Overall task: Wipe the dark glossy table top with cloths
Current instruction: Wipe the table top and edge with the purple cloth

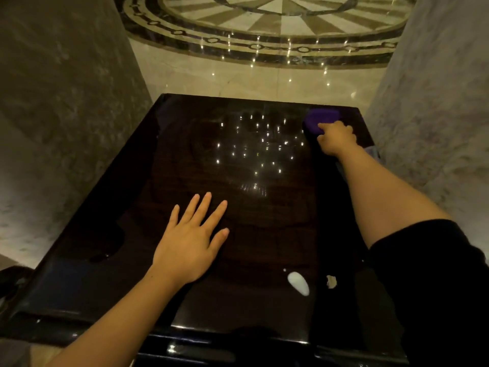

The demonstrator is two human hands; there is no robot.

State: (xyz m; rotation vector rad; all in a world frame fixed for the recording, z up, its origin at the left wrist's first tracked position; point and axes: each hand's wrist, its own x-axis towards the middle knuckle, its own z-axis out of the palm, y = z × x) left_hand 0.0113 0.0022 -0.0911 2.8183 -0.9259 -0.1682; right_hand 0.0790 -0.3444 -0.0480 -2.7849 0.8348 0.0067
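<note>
The dark glossy table top [164, 160] fills the middle of the head view and mirrors many small ceiling lights. My right hand [337, 139] reaches to the far right corner and presses on a bunched purple cloth [318, 120], fingers curled over its near side. My left hand [191, 239] lies flat on the near middle of the table, fingers spread, holding nothing. Part of the cloth is hidden under my right hand.
Grey textured walls [60, 102] stand close on the left and on the right [436, 102] of the table. Beyond the far edge lies a polished marble floor [238, 78] with a round inlay. A white reflection patch [298, 283] shows near the front right.
</note>
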